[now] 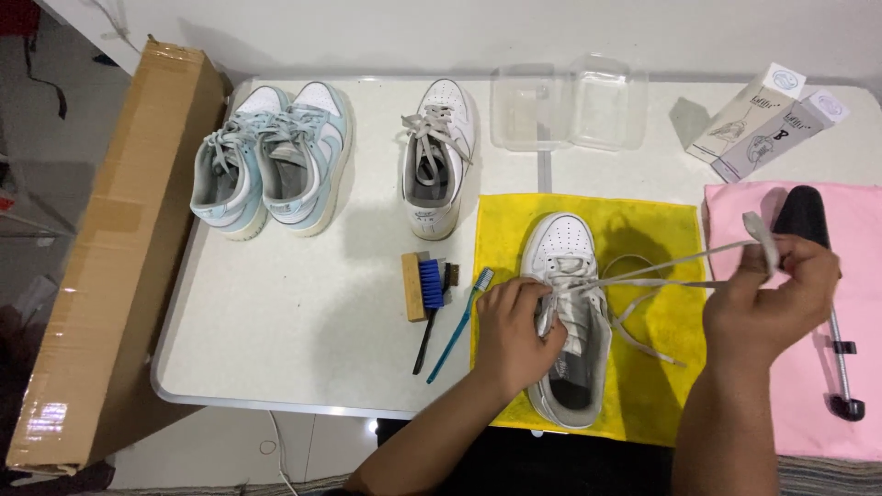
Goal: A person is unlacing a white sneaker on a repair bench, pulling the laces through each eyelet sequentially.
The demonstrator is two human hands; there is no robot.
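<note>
White leather is what I am working on: a sneaker point(565, 312) lies on the yellow cloth point(643, 230) spread over the worktop point(303, 321), near its front edge. My left hand point(516, 332) presses down on the tongue and eyelets, its grip closed over the lacing there. My right hand point(770, 292) has its grip pinched on the grey lace point(680, 262), drawn out taut to the right above the pink cloth point(854, 230); a loose loop of the same lace trails on the yellow cloth.

I judge the step in hand to be working the lace through the eyelets, though I cannot tell whether it is going in or coming out. The next move calls for a steady hold on the shoe while the lace slides, without snagging at an eyelet.

Its long axis runs away from me, toe pointing to the far side, heel nearest, tilted slightly left at the toe. Just left lie a blue-bristled brush point(424, 285) and a toothbrush point(459, 323).
</note>
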